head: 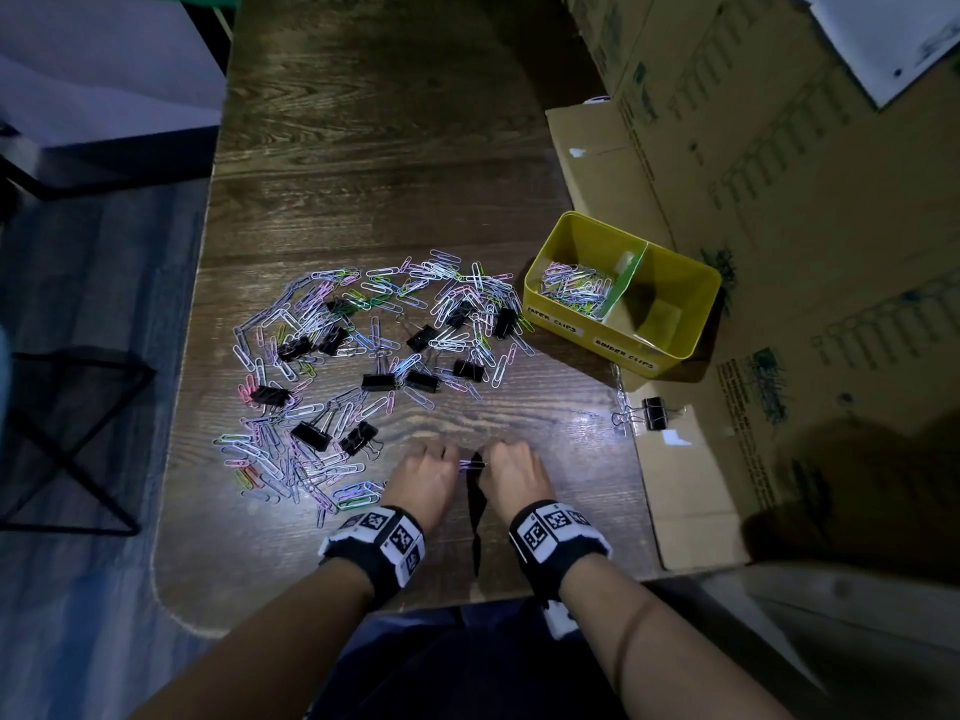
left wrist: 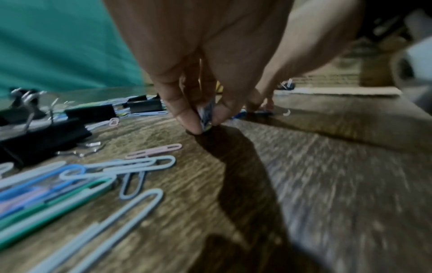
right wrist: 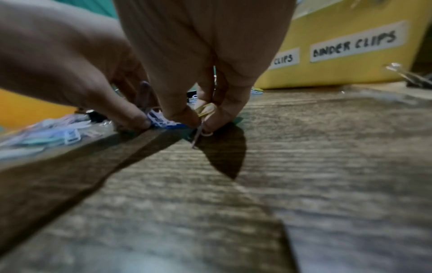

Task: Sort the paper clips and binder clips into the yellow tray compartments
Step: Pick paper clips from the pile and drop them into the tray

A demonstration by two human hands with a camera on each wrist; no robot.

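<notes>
Dark wood-grain tabletop point(head: 374, 148) fills the middle of the head view, with flattened cardboard boxes point(head: 779, 210) along its right side. Across the centre of the frame lies my unsorted heap: pastel paper clips point(head: 332, 304) mixed with black binder clips point(head: 378, 381). At centre right stands the yellow tray point(head: 691, 335) on the cardboard, turned at an angle; its left compartment, labelled PAPER CLIPS, holds a pile of sorted paper clips point(head: 574, 289), and I can see nothing in the one labelled BINDER CLIPS. One stray binder clip point(head: 655, 412) lies below the tray at the cardboard's edge.

Low in the frame my two hands meet knuckle to knuckle just above the table. My left hand point(head: 422, 480) pinches a small bundle of paper clips point(left wrist: 207, 115) between thumb and fingertips, the tips down on the wood. My right hand point(head: 515, 478) pinches the other end of that same bunch, with a yellowish clip between its fingers point(right wrist: 224, 110).
</notes>
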